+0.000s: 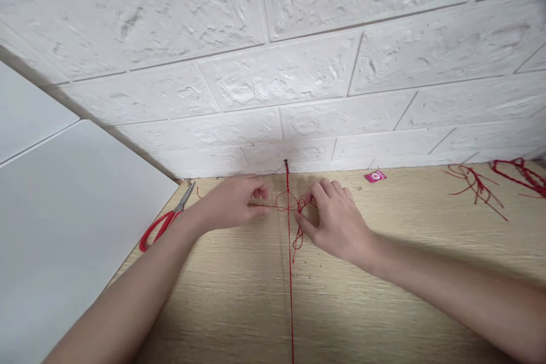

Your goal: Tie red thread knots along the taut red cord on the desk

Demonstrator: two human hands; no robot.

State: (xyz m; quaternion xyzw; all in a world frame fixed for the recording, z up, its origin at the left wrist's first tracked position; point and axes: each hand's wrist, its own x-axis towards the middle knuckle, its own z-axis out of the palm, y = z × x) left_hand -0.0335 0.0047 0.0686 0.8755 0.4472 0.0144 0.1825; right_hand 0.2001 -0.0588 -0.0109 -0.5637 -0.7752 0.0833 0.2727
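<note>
L hand (232, 202), R hand (336, 219) — both grips pinch red cord (290, 250); pink tag (375, 176) unreadable.

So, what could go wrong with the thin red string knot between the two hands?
The left hand and right hand each pinch the thin red working string. Uneven pulling may close its open loop crooked on the taut red centre string.
The loose tail might tangle in.
The red-handled metal scissors lie close to the left forearm, which might knock them.
</note>
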